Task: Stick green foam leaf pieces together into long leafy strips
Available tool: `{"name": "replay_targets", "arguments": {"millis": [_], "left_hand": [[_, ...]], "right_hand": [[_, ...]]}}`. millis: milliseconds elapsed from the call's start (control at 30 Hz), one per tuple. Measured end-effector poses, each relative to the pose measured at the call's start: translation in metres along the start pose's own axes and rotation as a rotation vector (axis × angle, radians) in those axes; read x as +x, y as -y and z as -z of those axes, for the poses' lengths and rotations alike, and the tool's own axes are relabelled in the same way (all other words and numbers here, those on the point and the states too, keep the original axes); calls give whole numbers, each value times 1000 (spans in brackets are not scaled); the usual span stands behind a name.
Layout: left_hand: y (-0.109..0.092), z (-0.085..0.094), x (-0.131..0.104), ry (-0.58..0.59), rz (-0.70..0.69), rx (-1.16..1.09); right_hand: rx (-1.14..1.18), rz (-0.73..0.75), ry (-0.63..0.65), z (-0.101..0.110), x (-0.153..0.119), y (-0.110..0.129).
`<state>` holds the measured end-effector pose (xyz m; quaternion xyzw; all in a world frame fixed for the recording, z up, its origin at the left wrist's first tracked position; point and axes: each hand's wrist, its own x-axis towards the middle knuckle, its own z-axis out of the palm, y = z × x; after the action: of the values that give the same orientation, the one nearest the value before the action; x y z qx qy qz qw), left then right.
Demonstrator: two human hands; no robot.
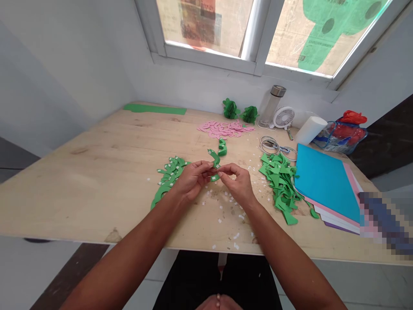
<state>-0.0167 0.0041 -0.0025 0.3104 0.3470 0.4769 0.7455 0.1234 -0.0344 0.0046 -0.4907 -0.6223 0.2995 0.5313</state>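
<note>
Green foam strip (pixel 214 160), pinched by our left hand (pixel 192 178) and right hand (pixel 238 183); backing being peeled, judged; cut heap (pixel 280 181) at three o'clock.

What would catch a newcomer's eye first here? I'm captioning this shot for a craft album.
Both hands meet at the table's middle: the left hand and right hand pinch a curved green paper piece between them. Heaps of green cut-outs lie on either side, with pink cut-outs behind and a blue sheet at right.
</note>
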Motion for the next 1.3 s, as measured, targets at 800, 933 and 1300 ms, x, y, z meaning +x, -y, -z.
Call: {"name": "replay_targets", "arguments": {"millis": [800,933,1300], "left_hand": [[0,3,2,40,-6,-14],[0,3,1,61,0,-7],[-1,2,1,43,20,0]], "right_hand": [[-191,125,-26,-2,-3,1],[-204,141,-22,-2,-3,2],[-274,166,-29,-2,-4,5]]}}
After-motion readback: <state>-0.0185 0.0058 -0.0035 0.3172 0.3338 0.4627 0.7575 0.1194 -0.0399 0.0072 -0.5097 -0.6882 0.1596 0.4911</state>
